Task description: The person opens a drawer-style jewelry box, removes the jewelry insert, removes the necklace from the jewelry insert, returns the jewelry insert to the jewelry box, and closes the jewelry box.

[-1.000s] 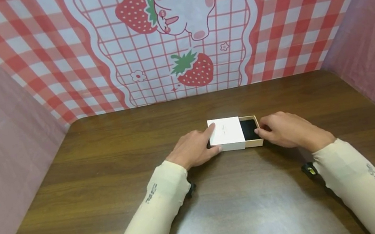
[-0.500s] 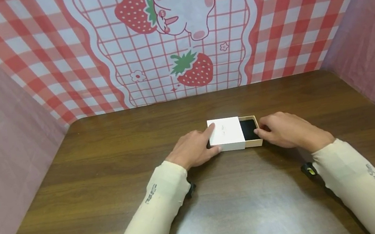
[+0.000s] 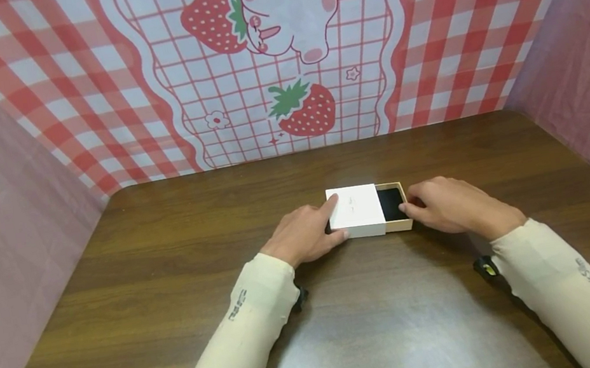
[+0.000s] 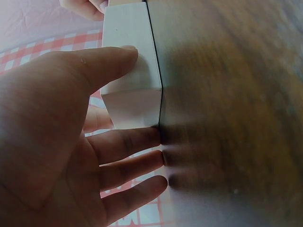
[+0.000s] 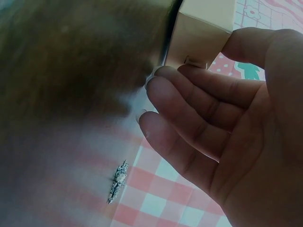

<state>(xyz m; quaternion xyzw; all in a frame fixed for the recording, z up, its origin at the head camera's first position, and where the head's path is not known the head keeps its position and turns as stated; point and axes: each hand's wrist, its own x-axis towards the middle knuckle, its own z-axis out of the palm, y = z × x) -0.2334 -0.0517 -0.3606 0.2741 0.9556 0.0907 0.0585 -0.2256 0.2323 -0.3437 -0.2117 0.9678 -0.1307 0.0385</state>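
Observation:
A small white drawer box (image 3: 355, 206) lies on the wooden table, its tan inner tray (image 3: 399, 226) sticking out of the sleeve's right end. Inside the tray shows a black lining (image 3: 391, 203). My left hand (image 3: 303, 233) holds the sleeve's left end, thumb on the near side and index finger on top; in the left wrist view the other fingers spread past the box end (image 4: 135, 106). At the right, my right hand (image 3: 449, 203) pinches the tray's end wall, thumb over the rim. The right wrist view shows its curled fingers (image 5: 163, 97) by that wall.
A silver, ornate piece of jewellery (image 5: 118, 182) lies on the table in the right wrist view; the head view does not show it. Behind the table (image 3: 191, 226) hangs a red checked cloth (image 3: 455, 23). Pink cloths (image 3: 1, 192) stand at both sides.
The tray has slid very slightly left into the sleeve, with my right hand moving along with it. The left hand and the sleeve have stayed put.

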